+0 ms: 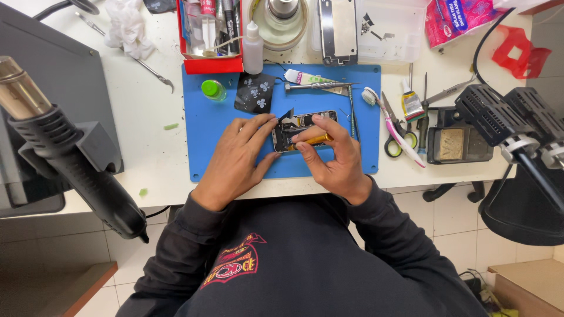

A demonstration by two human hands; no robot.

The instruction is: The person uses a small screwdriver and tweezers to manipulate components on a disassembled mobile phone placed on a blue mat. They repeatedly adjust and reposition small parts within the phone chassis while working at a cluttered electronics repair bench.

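An opened phone (301,126) with its insides showing lies on a blue mat (208,126) at the table's near edge. My left hand (238,155) rests flat on the mat, fingertips pressed against the phone's left end. My right hand (332,158) grips a thin yellow-handled tool (314,140) held across the phone's lower edge, its tip hidden under my fingers. A black patterned piece (255,94) lies on the mat just above my left hand.
A hot-air gun (70,158) stands at the left. Scissors (395,138), a toothbrush (390,126), tweezers and a glue tube lie right of the mat. A red tray (211,63), a white bottle (253,50) and a green-capped jar (212,90) sit behind. A black lamp (511,126) is right.
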